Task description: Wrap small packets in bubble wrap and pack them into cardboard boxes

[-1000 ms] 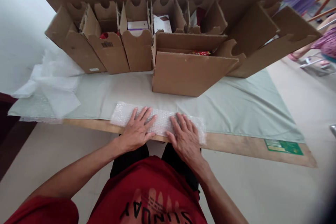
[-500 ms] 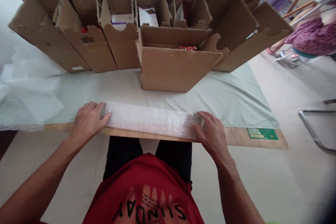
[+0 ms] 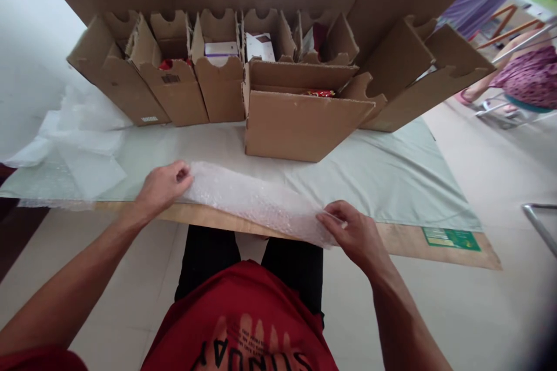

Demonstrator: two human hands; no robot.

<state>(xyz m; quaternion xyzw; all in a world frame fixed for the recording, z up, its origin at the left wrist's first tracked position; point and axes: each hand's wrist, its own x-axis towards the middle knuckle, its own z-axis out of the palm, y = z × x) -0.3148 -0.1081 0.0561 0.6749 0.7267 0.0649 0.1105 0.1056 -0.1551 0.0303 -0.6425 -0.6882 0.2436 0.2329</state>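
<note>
A long folded strip of bubble wrap (image 3: 256, 197) stretches along the table's front edge, slanting down to the right. My left hand (image 3: 167, 185) pinches its left end between thumb and fingers. At the other end, my right hand (image 3: 348, 229) has its thumb and fingers closed on the edge of the wrap. A faint pinkish tint shows through the plastic; I cannot make out whether anything lies inside.
Several cardboard bins (image 3: 221, 90) line the back of the table, and one wide cardboard box (image 3: 304, 130) stands in front of them. Loose bubble wrap and white sheets (image 3: 87, 151) lie at the left. A seated person (image 3: 524, 75) is at the far right.
My fingers have closed on the two ends of the bubble wrap, where they had rested around them. The strip, flat and straight before, now lifts, bends and slants.
</note>
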